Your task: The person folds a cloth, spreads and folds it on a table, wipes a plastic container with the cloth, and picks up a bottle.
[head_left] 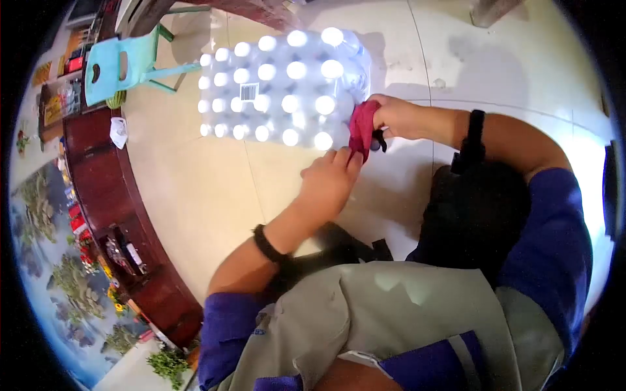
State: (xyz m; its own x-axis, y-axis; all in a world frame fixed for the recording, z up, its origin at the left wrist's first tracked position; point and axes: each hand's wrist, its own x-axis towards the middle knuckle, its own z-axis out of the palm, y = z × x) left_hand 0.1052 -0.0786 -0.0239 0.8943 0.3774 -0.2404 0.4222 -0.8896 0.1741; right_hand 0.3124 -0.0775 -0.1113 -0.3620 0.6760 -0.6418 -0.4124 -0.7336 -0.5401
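A shrink-wrapped pack of white-capped bottles stands on the floor in front of me, with a barcode label on its top. At its near right corner a red cloth is stretched between my hands. My left hand pinches the lower end of the cloth, and my right hand grips the upper end. The cloth lies close against the plastic; contact cannot be made out for certain. A small black piece hangs just below my right fingers, its kind unclear.
A turquoise plastic chair stands beyond the pack at the upper left. Along the left runs a dark red wooden cabinet with items in it and a white bag on its edge. A wooden leg meets the tiled floor at top right.
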